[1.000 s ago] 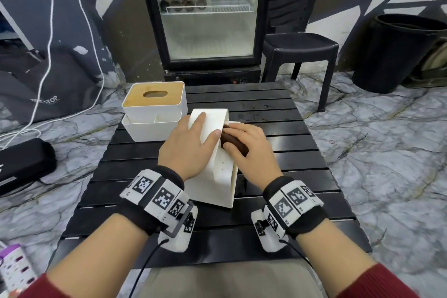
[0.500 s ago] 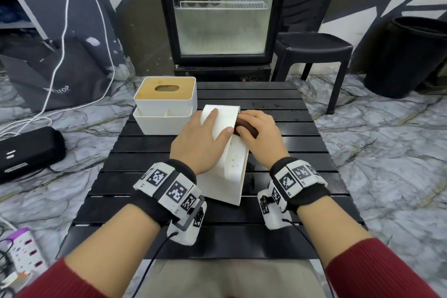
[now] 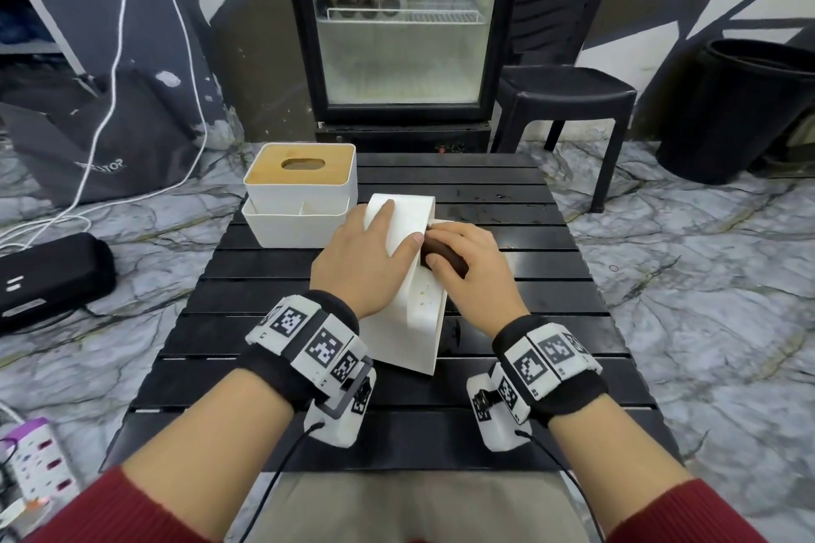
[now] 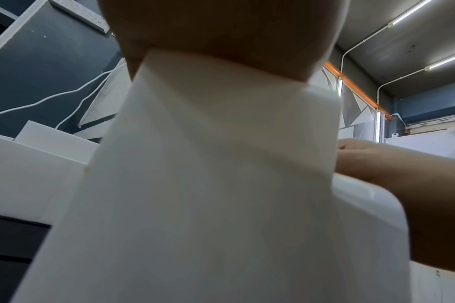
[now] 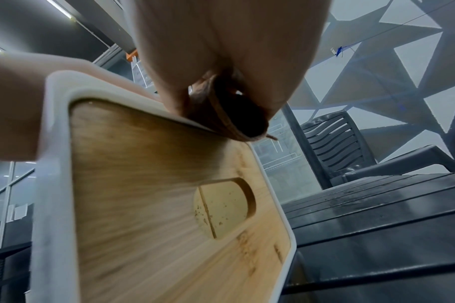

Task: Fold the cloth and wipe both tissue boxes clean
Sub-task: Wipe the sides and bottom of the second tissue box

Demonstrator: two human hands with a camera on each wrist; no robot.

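Observation:
A white tissue box (image 3: 416, 333) lies on its side in the middle of the black slatted table (image 3: 529, 278). My left hand (image 3: 366, 260) rests flat on top of it, fingers straight, thumb at the right edge. My right hand (image 3: 474, 267) grips a folded brown cloth (image 3: 445, 258) and presses it against the box's upper right side. In the right wrist view the cloth (image 5: 237, 121) touches the white rim above the wooden lid (image 5: 156, 205). The left wrist view is filled by the box's white wall (image 4: 221, 184). A second tissue box (image 3: 304, 176) with a wooden lid stands at the back left.
A white tray (image 3: 282, 227) sits against the front of the second box. Behind the table stand a glass-door fridge (image 3: 401, 35) and a black stool (image 3: 569, 93). A black bin (image 3: 741, 110) is at the right. On the floor at the left lie a black case (image 3: 48, 273) and a power strip (image 3: 39, 463).
My right hand has slid the cloth a little toward the far end of the box. The left hand stays on the box. The head camera has shifted slightly.

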